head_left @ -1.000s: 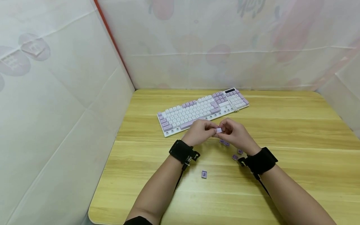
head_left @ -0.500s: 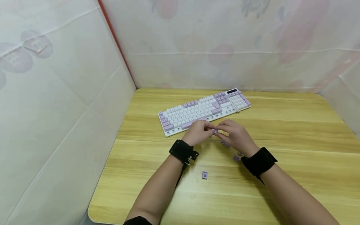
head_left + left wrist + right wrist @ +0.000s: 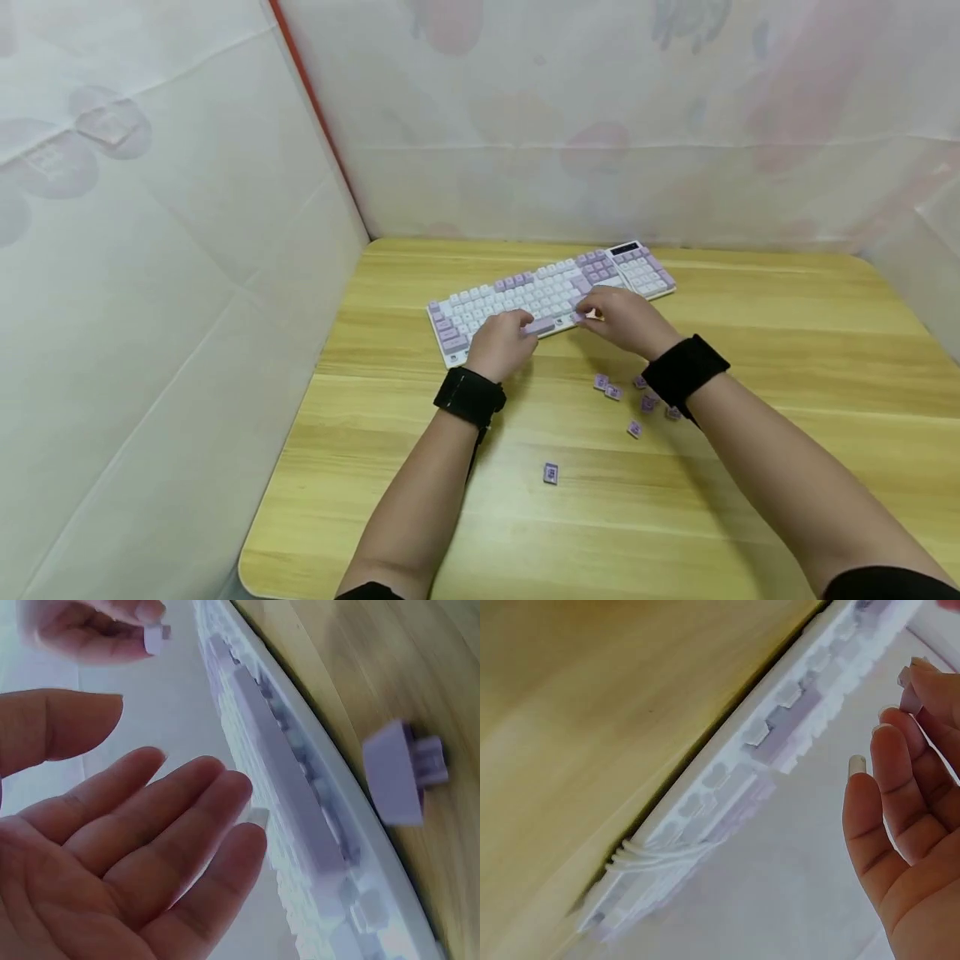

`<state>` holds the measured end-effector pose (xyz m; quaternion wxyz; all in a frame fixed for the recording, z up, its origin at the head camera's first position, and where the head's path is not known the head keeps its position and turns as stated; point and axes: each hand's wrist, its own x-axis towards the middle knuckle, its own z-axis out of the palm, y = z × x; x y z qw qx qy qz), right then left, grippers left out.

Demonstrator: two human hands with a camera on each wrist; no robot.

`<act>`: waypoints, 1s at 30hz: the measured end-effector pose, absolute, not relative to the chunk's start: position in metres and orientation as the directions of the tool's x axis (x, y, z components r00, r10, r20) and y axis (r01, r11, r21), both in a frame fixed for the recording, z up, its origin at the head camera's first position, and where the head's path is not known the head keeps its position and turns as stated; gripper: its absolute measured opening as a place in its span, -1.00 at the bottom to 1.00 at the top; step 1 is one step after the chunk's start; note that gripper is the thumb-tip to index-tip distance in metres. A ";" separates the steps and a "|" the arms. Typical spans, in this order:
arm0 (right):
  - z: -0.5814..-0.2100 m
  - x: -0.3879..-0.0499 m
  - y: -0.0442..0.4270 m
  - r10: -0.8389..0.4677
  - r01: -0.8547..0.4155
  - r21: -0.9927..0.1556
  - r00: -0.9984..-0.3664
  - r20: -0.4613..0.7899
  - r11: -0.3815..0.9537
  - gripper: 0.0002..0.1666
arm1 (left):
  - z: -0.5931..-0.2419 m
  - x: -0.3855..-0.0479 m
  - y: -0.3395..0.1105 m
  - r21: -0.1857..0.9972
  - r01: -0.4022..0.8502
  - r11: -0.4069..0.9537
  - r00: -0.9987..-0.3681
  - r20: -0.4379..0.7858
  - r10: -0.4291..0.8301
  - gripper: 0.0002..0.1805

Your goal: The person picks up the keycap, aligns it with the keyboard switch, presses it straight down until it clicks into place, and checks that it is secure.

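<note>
A white and lilac keyboard (image 3: 480, 308) lies at a slant across the back of the table. My right hand (image 3: 626, 319) pinches a small lilac keycap (image 3: 154, 639) between thumb and index finger, over the keyboard's front edge. In the right wrist view that keycap (image 3: 910, 697) is partly hidden by the thumb. My left hand (image 3: 501, 346) hovers by the space bar (image 3: 289, 776), holding nothing, its fingers loosely extended in the left wrist view. Along the keyboard's bottom row, several switches show bare, without caps.
Several loose lilac keycaps (image 3: 613, 392) lie on the wooden table (image 3: 390, 467) below my right wrist. One keycap (image 3: 551, 473) sits apart, nearer the front. A white cable (image 3: 667, 859) wraps the keyboard's right part. Pale fabric walls (image 3: 495, 192) stand behind and at the left.
Both hands were together over the table, handling the keycap. They have parted: the left released it and moved left, while the right carried it up to the keyboard's front edge.
</note>
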<state>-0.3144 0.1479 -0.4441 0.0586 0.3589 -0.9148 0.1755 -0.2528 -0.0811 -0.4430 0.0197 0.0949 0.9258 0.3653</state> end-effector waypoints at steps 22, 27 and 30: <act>-0.461 -0.331 0.145 -0.633 -0.649 -0.259 -0.759 0.153 0.715 -0.83 | -0.447 -0.254 -0.060 0.543 0.180 0.820 -0.975 -0.012 0.222 -0.71; -0.460 -0.331 0.146 -0.645 -0.665 -0.236 -0.746 0.164 0.709 -0.83 | -0.443 -0.253 -0.061 0.566 0.182 0.804 -0.974 -0.011 0.227 -0.69; -0.461 -0.331 0.147 -0.652 -0.673 -0.205 -0.740 0.165 0.711 -0.82 | -0.442 -0.252 -0.061 0.566 0.185 0.804 -0.973 -0.007 0.229 -0.70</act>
